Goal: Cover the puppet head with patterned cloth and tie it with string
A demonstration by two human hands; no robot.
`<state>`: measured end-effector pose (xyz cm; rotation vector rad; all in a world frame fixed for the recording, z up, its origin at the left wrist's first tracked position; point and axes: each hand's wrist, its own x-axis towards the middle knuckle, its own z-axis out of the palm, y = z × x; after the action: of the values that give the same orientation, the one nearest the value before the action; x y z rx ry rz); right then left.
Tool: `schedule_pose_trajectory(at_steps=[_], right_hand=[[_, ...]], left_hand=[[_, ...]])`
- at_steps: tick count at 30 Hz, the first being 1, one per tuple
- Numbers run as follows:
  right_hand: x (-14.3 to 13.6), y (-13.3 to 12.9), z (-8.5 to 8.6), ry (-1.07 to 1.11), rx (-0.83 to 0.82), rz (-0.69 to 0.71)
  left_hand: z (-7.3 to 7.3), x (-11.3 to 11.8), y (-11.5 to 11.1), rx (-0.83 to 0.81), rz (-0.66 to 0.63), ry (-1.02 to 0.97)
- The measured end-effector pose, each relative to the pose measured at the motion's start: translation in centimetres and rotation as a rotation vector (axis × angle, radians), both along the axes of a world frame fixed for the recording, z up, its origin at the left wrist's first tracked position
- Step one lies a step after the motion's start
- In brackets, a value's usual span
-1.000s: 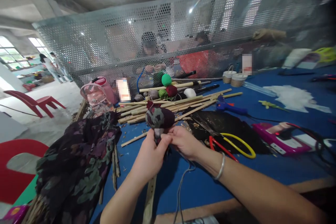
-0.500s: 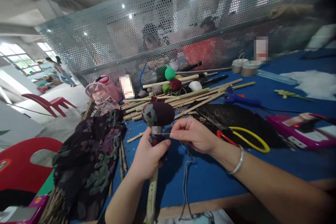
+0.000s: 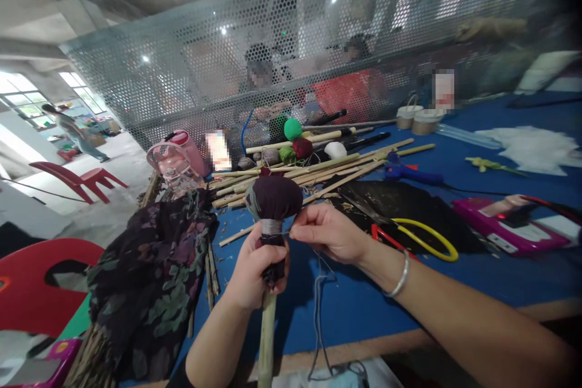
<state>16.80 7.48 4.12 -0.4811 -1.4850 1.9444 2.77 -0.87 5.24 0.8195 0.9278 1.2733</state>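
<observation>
A cloth-wrapped mallet (image 3: 278, 195) stands upright in front of me, its dark padded head bound at the neck by several turns of grey cord (image 3: 271, 227). My left hand (image 3: 252, 273) is closed around the gathered dark cloth just below that binding. The pale bamboo handle (image 3: 267, 339) comes out beneath the hand. To the right of the neck, my right hand (image 3: 331, 233) pinches the cord between thumb and fingertips, with a short length running to the binding. The slack of the grey cord (image 3: 317, 318) hangs down over the table's front edge.
Bamboo sticks (image 3: 345, 160) and yarn balls (image 3: 302, 148) lie behind the mallet. At right are yellow-and-red-handled scissors (image 3: 425, 239), a blue glue gun (image 3: 411, 174) and a magenta device (image 3: 509, 227). Floral dark cloth (image 3: 154, 291) drapes at left. A perforated metal screen (image 3: 191, 73) stands behind.
My left thumb has moved in around the cloth below the binding, and the mallet head looks slightly turned. My right hand has come a little closer to the neck. A person in the background has walked left.
</observation>
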Motion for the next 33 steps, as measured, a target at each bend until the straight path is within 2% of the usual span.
schedule_pose_trajectory(at_steps=[5, 8, 14, 18, 20, 22, 24, 27, 30, 33], right_hand=[[-0.3, 0.0, 0.1, 0.019, -0.002, 0.035], [-0.6, 0.0, 0.2, 0.029, 0.003, 0.040], [-1.0, 0.2, -0.8, 0.040, -0.133, 0.069], [-1.1, 0.2, -1.4, -0.002, -0.190, 0.151], [-1.0, -0.3, -1.3, 0.005, -0.212, 0.115], [-0.6, -1.2, -1.1, 0.015, -0.207, 0.046], [0.1, -2.6, -0.8, 0.025, -0.172, -0.027], [1.4, -5.2, -0.7, 0.031, -0.132, -0.148], [2.0, -8.1, -0.4, -0.031, -0.126, -0.213], [1.7, -10.6, 0.5, -0.079, -0.088, -0.233]], left_hand=[[-0.3, 0.1, 0.0, 0.057, -0.037, -0.064], [-0.5, 0.2, -0.2, 0.081, -0.112, -0.135], [-0.7, -0.2, 0.0, 0.018, -0.224, -0.281], [-1.6, -0.7, 0.8, -0.102, -0.467, -0.323], [-2.0, -0.9, 0.8, -0.111, -0.510, -0.342], [-2.3, -0.8, 0.2, -0.043, -0.378, -0.297], [-2.1, -0.4, -0.9, 0.060, -0.159, -0.178], [-1.0, 0.6, -3.5, 0.186, 0.106, 0.138], [0.4, 2.4, -6.4, 0.212, 0.271, 0.505], [1.1, 4.3, -8.7, 0.212, 0.370, 0.580]])
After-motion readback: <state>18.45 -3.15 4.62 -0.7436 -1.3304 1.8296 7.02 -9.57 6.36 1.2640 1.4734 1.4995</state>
